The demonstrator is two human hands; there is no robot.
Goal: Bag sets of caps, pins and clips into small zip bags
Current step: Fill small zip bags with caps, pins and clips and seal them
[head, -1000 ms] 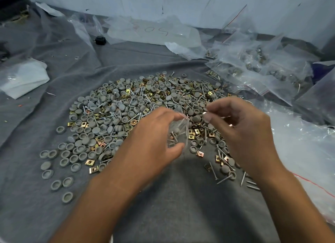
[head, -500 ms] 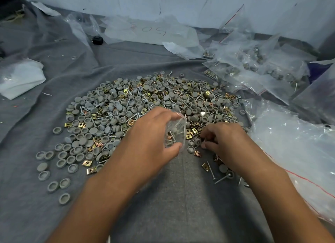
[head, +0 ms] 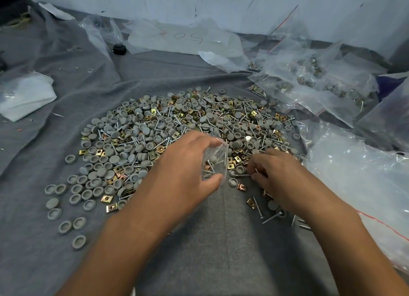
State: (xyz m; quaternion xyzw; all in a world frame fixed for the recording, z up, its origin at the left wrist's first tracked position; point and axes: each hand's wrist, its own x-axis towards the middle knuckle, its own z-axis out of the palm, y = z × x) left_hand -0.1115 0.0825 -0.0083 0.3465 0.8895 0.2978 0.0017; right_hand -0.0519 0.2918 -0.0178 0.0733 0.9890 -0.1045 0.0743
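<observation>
While your left hand [head: 183, 172] grips the small zip bag [head: 215, 162] between thumb and curled fingers, the bag stands roughly upright, long axis running up and down with its mouth toward the far edge of the grey cloth [head: 221, 240]. It's clear plastic, and you can see a grey cap, a couple of pins and a coppery clip sitting in the bottom. The bag hangs over the near edge of the big pile [head: 177, 127], right between your two hands. Your right hand [head: 281, 174] is just beside it, down on the cloth, fingers curled and pinching a pin [head: 242, 175] that lies flat, long axis pointing left-right toward the bag. The pile itself is a mix of round grey caps, silver pins and brass-coloured clips spread across the middle of the cloth, with loose caps [head: 73, 226] trailing off toward the near left. Filled bags [head: 314, 83] are heaped at the far right corner, and a big clear bag [head: 358, 176] lies along the right edge.
</observation>
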